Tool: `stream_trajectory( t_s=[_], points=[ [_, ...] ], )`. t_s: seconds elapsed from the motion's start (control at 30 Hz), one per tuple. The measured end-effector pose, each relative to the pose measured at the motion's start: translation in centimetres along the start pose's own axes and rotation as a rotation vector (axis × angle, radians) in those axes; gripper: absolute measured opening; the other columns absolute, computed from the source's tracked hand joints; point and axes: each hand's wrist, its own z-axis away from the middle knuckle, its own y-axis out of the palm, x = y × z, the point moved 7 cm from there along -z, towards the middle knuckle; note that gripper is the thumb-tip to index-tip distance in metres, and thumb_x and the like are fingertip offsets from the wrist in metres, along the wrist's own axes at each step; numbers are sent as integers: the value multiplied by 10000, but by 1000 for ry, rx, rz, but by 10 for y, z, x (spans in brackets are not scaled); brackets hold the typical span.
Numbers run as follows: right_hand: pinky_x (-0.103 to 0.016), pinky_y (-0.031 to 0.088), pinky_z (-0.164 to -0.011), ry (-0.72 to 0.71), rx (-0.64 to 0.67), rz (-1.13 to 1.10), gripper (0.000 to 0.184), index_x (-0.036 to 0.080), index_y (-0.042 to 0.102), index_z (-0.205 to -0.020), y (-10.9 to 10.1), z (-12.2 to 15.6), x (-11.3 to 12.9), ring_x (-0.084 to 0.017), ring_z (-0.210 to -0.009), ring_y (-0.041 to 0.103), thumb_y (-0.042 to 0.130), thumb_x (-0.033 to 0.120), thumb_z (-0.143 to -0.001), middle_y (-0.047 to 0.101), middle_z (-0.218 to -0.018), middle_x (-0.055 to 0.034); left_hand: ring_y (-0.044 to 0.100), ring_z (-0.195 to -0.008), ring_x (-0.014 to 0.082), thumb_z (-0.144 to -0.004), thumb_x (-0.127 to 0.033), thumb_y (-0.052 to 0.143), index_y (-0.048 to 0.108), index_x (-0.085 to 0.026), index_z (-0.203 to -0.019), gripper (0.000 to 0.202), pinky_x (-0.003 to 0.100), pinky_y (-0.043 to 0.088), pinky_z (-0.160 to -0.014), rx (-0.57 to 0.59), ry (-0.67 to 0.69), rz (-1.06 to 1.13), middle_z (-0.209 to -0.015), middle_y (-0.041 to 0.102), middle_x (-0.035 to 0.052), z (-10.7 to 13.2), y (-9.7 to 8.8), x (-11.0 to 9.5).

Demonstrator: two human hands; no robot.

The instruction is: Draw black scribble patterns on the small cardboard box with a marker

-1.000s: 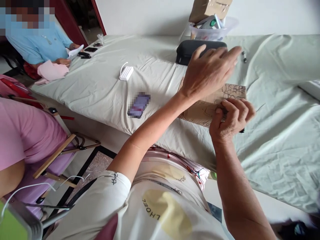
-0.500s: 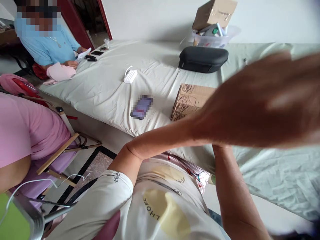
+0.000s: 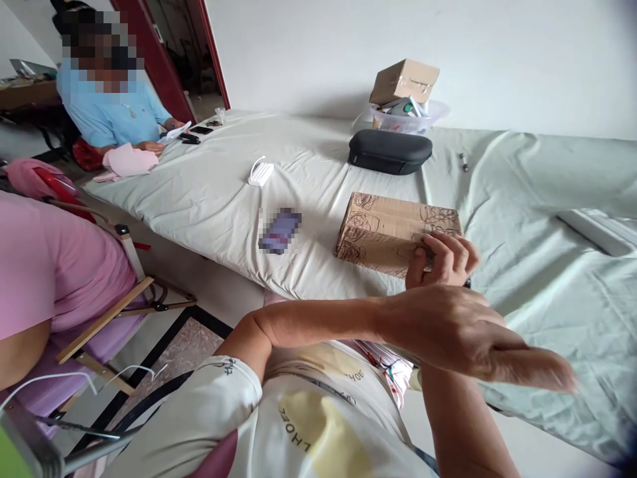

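A cardboard box (image 3: 383, 229) is laid on the pale cloth (image 3: 313, 179), near the front edge; its long axis is run left to right, the right end set slightly lower in view. Both ends are marked with dark scribbles (image 3: 362, 221). The right hand (image 3: 445, 259) is curled at the right end; whether anything is gripped cannot be told. The left hand (image 3: 468, 335) is extended rightward, partly blurred, crossed above the right forearm (image 3: 462, 411).
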Motion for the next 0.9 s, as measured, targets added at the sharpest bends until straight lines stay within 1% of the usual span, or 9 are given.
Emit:
stream_trajectory(
  t_s=[0.1,0.17,0.27,0.4,0.47,0.57,0.63,0.73,0.9],
  points=[
    [-605,464,-1141,74,76,13,274,250,727,-1072,2,-3,-1,-354,-1194,609,569,414,-920,737,-1172,-127,762,-937,195,-1087,-411,558,799,-467,-1199,271,384,639,-925,-74,-87,50,-1013,796,1,6,-12,1],
    [-596,461,-1134,91,103,14,284,248,725,-1075,3,-5,0,-355,-1191,604,566,427,-921,737,-1175,-136,753,-939,197,-1068,-424,599,797,-447,-1209,244,379,623,-923,-56,-88,89,-1005,788,11,8,-11,1],
    [-560,485,-1106,12,54,27,277,256,727,-1105,-1,-5,6,-340,-1179,609,564,402,-936,750,-1170,-131,737,-939,208,-1038,-430,661,788,-396,-1250,250,381,596,-926,-5,-91,145,-967,772,26,8,-6,3],
    [-527,502,-1092,-112,-20,22,263,256,727,-1150,-4,-2,11,-313,-1185,608,565,325,-954,757,-1182,-116,716,-903,196,-1065,-364,638,786,-344,-1270,254,370,561,-916,67,-75,195,-906,739,15,6,-4,0],
    [-550,504,-1094,-85,7,40,283,236,729,-1158,-1,-1,7,-320,-1195,612,564,335,-952,745,-1181,-118,713,-905,180,-1105,-312,565,781,-314,-1292,285,360,544,-943,97,-87,214,-904,728,10,6,-3,-1],
    [-572,507,-1080,-41,38,70,305,213,735,-1151,3,-1,0,-332,-1193,621,550,359,-957,728,-1161,-127,717,-924,162,-1165,-238,361,802,-271,-1249,450,365,525,-989,107,-126,247,-876,712,5,7,0,0],
    [-547,519,-1062,-102,-3,66,286,221,733,-1165,1,0,2,-320,-1185,621,560,335,-968,737,-1164,-124,716,-918,157,-1161,-216,376,787,-283,-1279,433,358,525,-984,96,-140,274,-862,706,-8,7,2,1],
    [-495,541,-1044,-225,-78,64,272,240,722,-1210,-2,0,10,-293,-1182,623,583,279,-979,759,-1178,-107,702,-846,146,-1117,-219,532,752,-306,-1338,324,315,535,-924,57,-149,328,-813,691,-23,7,3,2],
    [-503,527,-1061,-157,-6,118,261,230,710,-1184,0,1,5,-287,-1173,628,543,313,-1002,746,-1171,-109,684,-782,148,-1145,-226,434,806,-248,-1170,373,307,522,-868,-41,-197,347,-736,674,-16,9,-4,6]
  ],
)
